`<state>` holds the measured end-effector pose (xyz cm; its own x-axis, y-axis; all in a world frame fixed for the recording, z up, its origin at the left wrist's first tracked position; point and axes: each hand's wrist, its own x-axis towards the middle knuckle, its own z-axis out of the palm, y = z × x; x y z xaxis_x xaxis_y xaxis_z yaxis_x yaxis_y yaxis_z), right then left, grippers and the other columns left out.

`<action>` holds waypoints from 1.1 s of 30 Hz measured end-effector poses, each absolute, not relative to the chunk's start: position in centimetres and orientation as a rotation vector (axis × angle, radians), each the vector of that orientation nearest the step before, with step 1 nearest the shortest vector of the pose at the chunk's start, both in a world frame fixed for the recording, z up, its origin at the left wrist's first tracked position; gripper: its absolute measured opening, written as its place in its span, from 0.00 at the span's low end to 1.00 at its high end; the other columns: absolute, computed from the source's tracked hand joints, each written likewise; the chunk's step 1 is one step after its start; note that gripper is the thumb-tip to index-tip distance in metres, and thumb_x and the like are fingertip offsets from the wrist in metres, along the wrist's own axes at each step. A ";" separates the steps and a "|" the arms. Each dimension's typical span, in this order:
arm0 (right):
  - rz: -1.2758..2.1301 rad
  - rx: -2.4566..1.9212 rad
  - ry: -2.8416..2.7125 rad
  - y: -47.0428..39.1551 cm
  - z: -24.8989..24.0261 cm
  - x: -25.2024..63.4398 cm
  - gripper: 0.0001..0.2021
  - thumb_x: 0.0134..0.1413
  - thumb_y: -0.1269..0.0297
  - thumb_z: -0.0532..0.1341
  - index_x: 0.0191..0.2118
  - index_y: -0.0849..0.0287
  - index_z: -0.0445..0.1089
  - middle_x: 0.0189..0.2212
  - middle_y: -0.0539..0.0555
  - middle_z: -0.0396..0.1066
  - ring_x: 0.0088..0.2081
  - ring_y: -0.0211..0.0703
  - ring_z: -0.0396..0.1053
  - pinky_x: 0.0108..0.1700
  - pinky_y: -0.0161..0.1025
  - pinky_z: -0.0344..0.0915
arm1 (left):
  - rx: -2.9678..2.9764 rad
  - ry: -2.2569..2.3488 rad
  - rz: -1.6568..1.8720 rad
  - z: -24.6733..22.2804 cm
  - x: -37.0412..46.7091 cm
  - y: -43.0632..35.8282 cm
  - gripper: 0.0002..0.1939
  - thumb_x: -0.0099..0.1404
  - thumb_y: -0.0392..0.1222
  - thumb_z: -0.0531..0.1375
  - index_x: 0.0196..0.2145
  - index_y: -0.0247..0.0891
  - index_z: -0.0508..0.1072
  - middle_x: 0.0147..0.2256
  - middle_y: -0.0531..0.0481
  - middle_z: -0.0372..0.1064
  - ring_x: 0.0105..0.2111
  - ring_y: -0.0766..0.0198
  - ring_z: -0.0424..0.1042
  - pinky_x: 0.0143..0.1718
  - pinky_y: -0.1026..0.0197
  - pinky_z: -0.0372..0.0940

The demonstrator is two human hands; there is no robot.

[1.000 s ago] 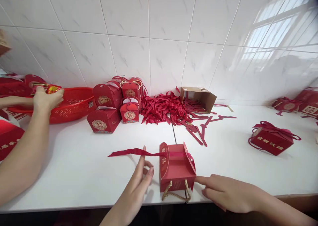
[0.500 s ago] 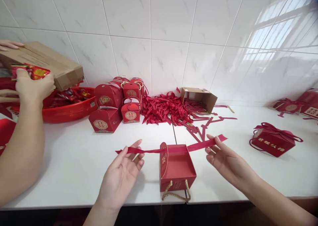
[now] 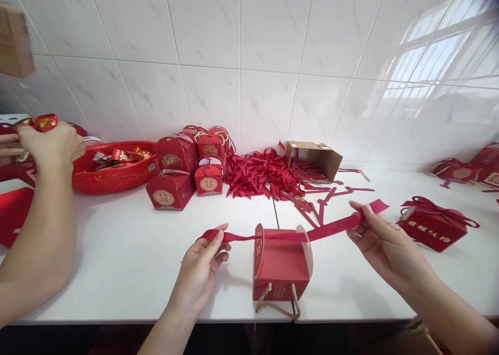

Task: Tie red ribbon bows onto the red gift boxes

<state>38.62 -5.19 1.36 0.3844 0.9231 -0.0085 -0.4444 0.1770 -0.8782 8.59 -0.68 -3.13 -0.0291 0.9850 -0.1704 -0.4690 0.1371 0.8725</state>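
A small red gift box (image 3: 281, 264) with twisted rope handles stands near the table's front edge. A red ribbon (image 3: 286, 237) runs across its top, passing by the two upright rounded side flaps. My left hand (image 3: 200, 266) pinches the ribbon's left part between thumb and fingers, left of the box. To the right of the box, my right hand (image 3: 384, 240) pinches the ribbon near its other end, holding it a little higher. The ribbon is stretched between both hands.
Finished-looking red boxes (image 3: 171, 188) stand back left, beside a heap of red ribbons (image 3: 259, 173) and an open carton (image 3: 335, 162). A bowed box (image 3: 434, 230) is at right. Another person's arm (image 3: 50, 220) reaches in from the left, near a red basin (image 3: 113, 181) of sweets.
My right hand has moved right, drawing the ribbon out further. The box's right flap now stands up. At left, the other person's cardboard box has moved up and away from the basin.
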 end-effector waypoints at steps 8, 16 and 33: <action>0.855 -0.856 -0.801 -4.4 3.7 39.1 0.07 0.47 0.61 0.68 0.33 0.56 0.76 0.30 0.47 0.74 0.31 0.31 0.69 0.36 0.27 0.71 | 1.175 1.107 1.725 -0.2 8.8 0.0 0.11 0.58 0.48 0.64 0.34 0.38 0.72 0.28 0.55 0.70 0.28 0.70 0.68 0.33 0.66 0.64; 0.621 -0.844 -1.171 -2.3 7.5 36.6 0.07 0.48 0.60 0.67 0.35 0.52 0.77 0.28 0.48 0.74 0.29 0.35 0.70 0.33 0.33 0.70 | 1.609 0.607 1.660 8.3 11.8 1.6 0.06 0.58 0.41 0.64 0.35 0.39 0.77 0.31 0.52 0.75 0.36 0.66 0.73 0.43 0.65 0.67; 0.567 -0.796 -1.403 -2.2 10.3 32.8 0.07 0.53 0.58 0.63 0.31 0.55 0.76 0.30 0.51 0.71 0.33 0.41 0.70 0.37 0.40 0.68 | 1.641 0.569 1.536 10.1 14.6 1.8 0.07 0.58 0.44 0.64 0.31 0.39 0.79 0.32 0.50 0.78 0.35 0.65 0.75 0.40 0.65 0.69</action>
<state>32.77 -2.22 10.31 0.1084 0.7630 0.6372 0.1063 0.6284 -0.7706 14.62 1.84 10.14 0.1617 0.7774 0.6079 -0.1940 -0.5789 0.7919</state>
